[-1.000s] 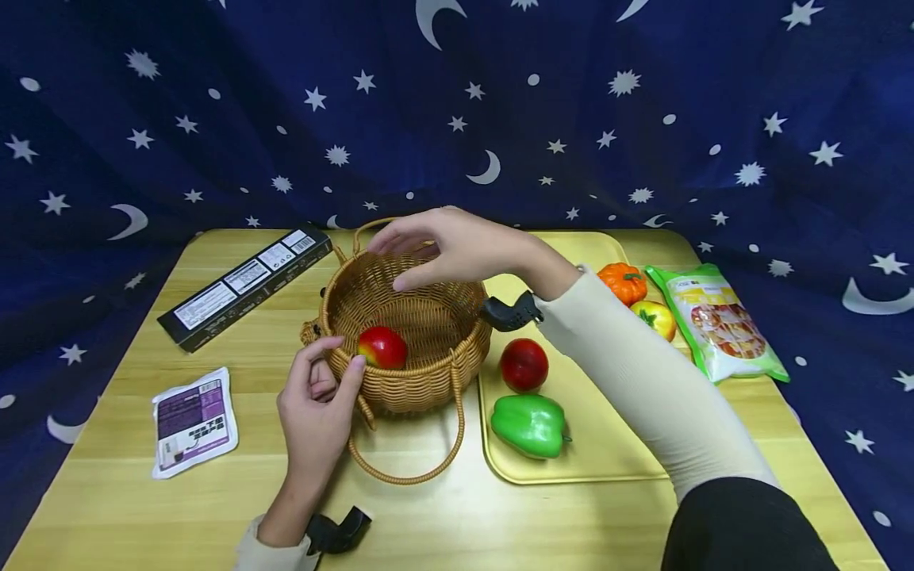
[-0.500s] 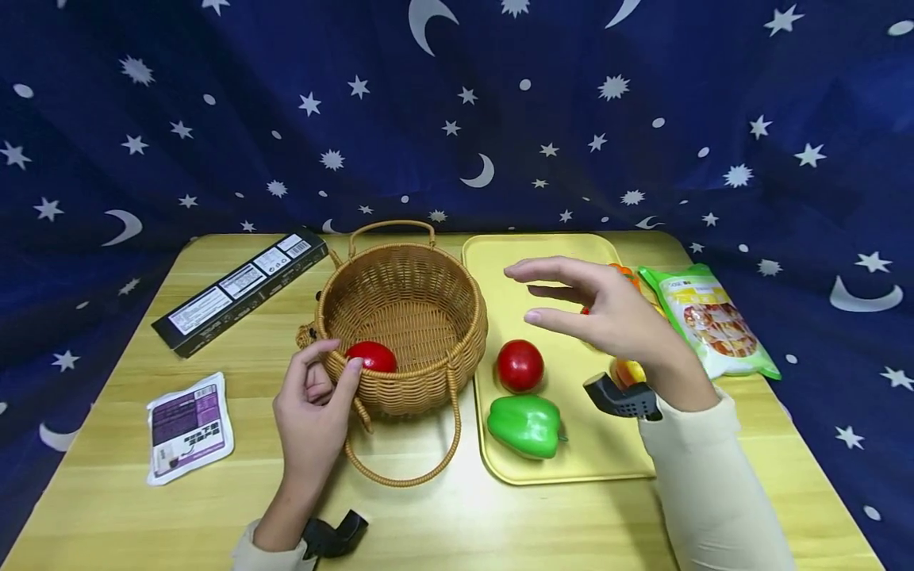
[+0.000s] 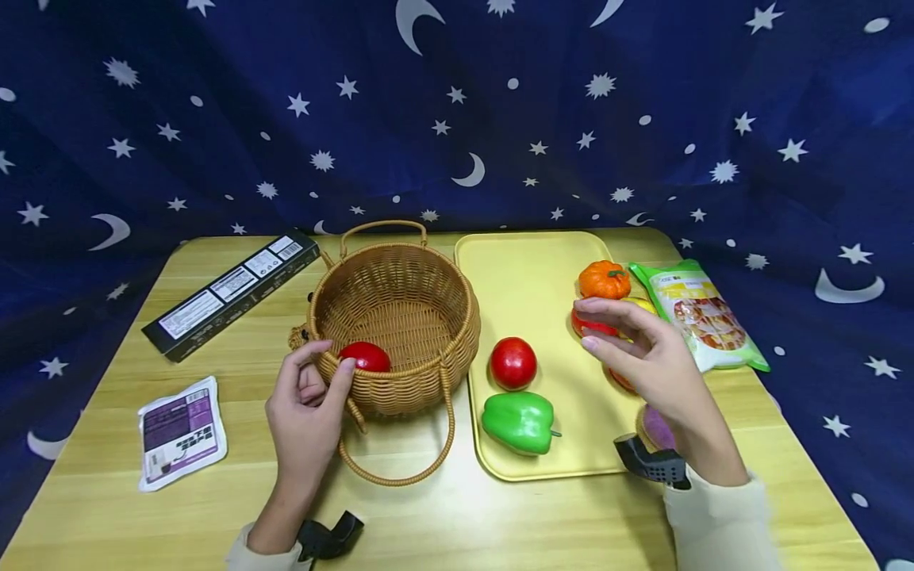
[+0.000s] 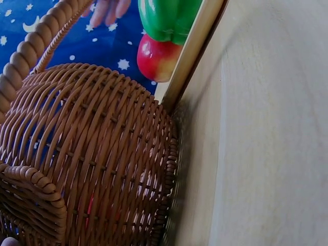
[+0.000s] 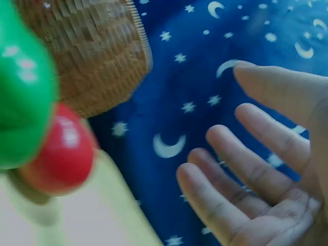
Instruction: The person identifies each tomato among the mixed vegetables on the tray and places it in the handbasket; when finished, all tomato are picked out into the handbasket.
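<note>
My left hand (image 3: 307, 420) pinches the near left rim of a round wicker basket (image 3: 410, 388) between thumb and fingers. Inside the basket, against the wall by that hand, lies a shiny red fruit (image 3: 367, 356). Over the right side of the yellow tray (image 3: 524, 262) hovers my right hand (image 3: 653, 361), its fingers loosely bent with nothing between them. Close to its fingertips is a red fruit or vegetable (image 3: 591, 325), partly covered by the hand. An orange mini pumpkin (image 3: 604, 280) sits just behind. In the right wrist view, the right hand's fingers (image 5: 241, 169) are spread apart.
On the tray's left side are a red apple (image 3: 512, 363) and a green bell pepper (image 3: 520, 422). A purple item (image 3: 657, 428) shows beside my right wrist. A green food bag (image 3: 707, 317) lies at the right; a black box (image 3: 232, 293) and a purple-white pouch (image 3: 182, 432) lie left.
My right hand has moved from above the basket rightward to over the tray's right side. The red fruit in the basket has shifted toward the near left wall. My left hand stays on the rim.
</note>
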A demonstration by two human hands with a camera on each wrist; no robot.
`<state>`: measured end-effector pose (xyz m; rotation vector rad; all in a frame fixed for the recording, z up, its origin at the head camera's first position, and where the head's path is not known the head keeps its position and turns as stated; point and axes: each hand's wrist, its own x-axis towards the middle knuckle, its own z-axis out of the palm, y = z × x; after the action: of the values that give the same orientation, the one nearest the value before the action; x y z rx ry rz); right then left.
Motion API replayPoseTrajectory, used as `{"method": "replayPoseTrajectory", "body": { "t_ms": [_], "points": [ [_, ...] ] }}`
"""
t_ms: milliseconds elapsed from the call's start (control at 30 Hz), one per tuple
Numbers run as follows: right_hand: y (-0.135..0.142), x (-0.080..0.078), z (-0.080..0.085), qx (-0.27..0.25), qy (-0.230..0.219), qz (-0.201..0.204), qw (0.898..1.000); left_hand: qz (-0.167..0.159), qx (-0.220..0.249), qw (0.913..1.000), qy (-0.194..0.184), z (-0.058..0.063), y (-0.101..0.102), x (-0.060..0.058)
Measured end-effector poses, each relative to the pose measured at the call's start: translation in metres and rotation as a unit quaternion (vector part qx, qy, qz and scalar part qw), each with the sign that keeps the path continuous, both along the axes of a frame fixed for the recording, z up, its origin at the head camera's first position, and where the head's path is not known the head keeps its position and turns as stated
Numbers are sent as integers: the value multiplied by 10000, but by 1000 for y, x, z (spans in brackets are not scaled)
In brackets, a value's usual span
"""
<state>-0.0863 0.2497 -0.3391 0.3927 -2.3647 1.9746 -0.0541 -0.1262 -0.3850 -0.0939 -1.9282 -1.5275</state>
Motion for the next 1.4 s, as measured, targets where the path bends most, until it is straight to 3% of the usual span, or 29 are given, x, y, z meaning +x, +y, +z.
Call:
{"method": "replayPoseTrajectory", "body": {
  "t_ms": [233,433,667,933,1400],
  "points": [
    [-8,-12,-59,-523,-232,156,9982,-49,18,9999,87,-1,1,0],
    [-8,-22,-89,-618,-727,526,9940,-59,44,9999,112,0,1,-1],
    [-9,-28,-100,-343,-1028,790,9910,-34,44,10000,78,1,2,-1],
    [-11,-30,-107,-350,-915,1146,9886,-15,21,10000,47,0,2,0],
    [-16,-25,-109,-497,-959,1017,9889,-53,63,10000,56,-1,2,0]
  ]
}}
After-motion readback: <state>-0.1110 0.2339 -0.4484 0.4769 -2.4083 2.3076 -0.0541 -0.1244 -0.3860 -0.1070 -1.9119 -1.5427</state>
